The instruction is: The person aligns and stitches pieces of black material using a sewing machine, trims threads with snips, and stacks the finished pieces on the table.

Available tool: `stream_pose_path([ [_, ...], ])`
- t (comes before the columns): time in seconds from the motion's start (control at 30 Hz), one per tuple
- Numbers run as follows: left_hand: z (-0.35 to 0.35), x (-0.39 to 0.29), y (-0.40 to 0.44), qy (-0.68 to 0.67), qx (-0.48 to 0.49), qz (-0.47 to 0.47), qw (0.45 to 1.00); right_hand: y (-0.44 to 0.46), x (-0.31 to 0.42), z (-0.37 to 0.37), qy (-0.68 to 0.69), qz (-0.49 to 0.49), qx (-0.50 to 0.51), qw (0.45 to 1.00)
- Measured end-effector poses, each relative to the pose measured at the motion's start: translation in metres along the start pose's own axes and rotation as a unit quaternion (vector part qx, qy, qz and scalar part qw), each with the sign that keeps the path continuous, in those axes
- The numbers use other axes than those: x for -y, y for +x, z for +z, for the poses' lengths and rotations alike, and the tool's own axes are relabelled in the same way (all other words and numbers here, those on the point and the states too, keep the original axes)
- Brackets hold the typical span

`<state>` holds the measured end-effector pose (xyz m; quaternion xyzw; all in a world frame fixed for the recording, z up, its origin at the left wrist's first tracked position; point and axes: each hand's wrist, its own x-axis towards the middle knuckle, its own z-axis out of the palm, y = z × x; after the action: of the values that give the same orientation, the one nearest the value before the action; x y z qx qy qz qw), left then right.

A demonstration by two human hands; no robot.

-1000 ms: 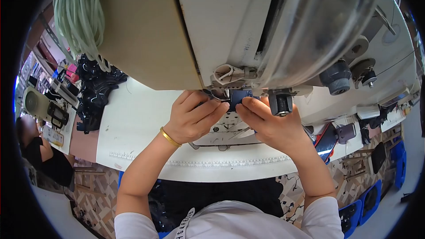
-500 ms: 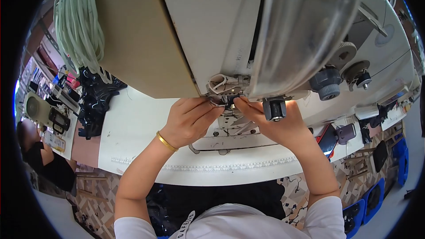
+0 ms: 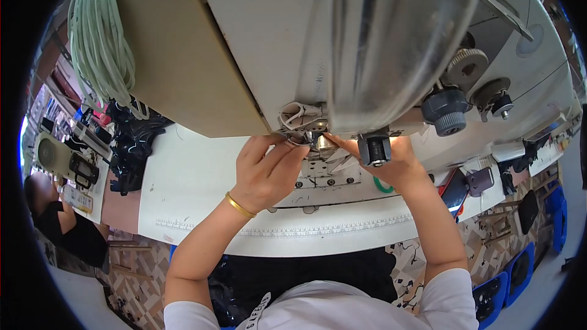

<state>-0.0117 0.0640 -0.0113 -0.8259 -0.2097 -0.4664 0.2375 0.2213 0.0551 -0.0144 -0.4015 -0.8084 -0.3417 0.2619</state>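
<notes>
A large sewing machine (image 3: pixel 269 36) fills the upper middle, its needle area (image 3: pixel 315 140) low and partly covered by my fingers. My left hand (image 3: pixel 263 171), with a gold bangle at the wrist, is closed in a pinch at the left of the needle area; what its fingertips grip is hidden. From the right, my right hand (image 3: pixel 394 162) reaches behind a dark clamp-like part (image 3: pixel 375 150), its index finger at the needle area. Thread snips with a green finger ring (image 3: pixel 383 186) stick out from under this hand, blades pointing left over the metal plate (image 3: pixel 324 174).
A printed ruler (image 3: pixel 293 231) runs along the table's front edge. Shiny black material (image 3: pixel 131 143) is piled at the left. Tweezers (image 3: pixel 507 12) and tension dials (image 3: pixel 449 113) are at the right. Another person (image 3: pixel 67 226) sits at the far left.
The view has shifted slightly. My right index finger has drawn back a little from the needle area, and the green ring of the snips now shows. My left hand stays pinched.
</notes>
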Motion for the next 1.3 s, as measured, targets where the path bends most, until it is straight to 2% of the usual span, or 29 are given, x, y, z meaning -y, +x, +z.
stream_pose_path([
  [0.17, 0.013, 0.007, -0.018, -0.06, -0.025, -0.082, 0.995, 0.0, 0.002, -0.001, -0.038, -0.003, 0.013, 0.999],
  [0.3, 0.016, 0.012, -0.026, -0.141, -0.038, -0.139, 0.979, 0.002, 0.001, 0.0, 0.012, 0.005, -0.015, 1.0],
  [0.4, 0.009, 0.019, -0.024, -0.121, 0.009, -0.083, 0.989, 0.003, -0.003, 0.007, 0.069, 0.0, -0.068, 0.995],
  [0.5, 0.002, 0.022, -0.017, -0.089, 0.029, -0.022, 0.995, 0.002, -0.001, 0.007, 0.108, 0.014, -0.074, 0.991],
  [0.7, 0.016, 0.017, -0.036, -0.134, -0.025, -0.17, 0.976, -0.019, -0.004, 0.011, 0.172, 0.119, -0.097, 0.973],
  [0.73, 0.014, 0.02, -0.034, -0.104, 0.013, -0.145, 0.984, -0.023, -0.006, 0.013, 0.169, 0.142, -0.119, 0.968],
  [0.9, 0.01, 0.033, -0.032, -0.117, 0.031, -0.046, 0.992, -0.027, -0.004, 0.006, 0.173, 0.187, -0.209, 0.944],
  [0.93, 0.007, 0.035, -0.03, -0.108, 0.036, -0.026, 0.993, -0.029, 0.002, 0.0, 0.209, 0.226, -0.193, 0.932],
  [1.03, 0.003, 0.037, -0.027, -0.113, 0.048, -0.015, 0.992, -0.013, 0.015, -0.014, 0.252, 0.244, -0.224, 0.91],
  [1.07, 0.002, 0.037, -0.026, -0.108, 0.052, -0.009, 0.993, -0.011, 0.016, -0.016, 0.228, 0.194, -0.229, 0.926],
  [1.2, -0.004, 0.036, -0.022, -0.102, 0.062, 0.013, 0.993, -0.021, 0.017, 0.001, 0.232, 0.156, -0.176, 0.944],
  [1.3, -0.008, 0.035, -0.013, -0.104, 0.071, 0.031, 0.992, -0.032, 0.023, 0.022, 0.291, 0.179, -0.147, 0.928],
])
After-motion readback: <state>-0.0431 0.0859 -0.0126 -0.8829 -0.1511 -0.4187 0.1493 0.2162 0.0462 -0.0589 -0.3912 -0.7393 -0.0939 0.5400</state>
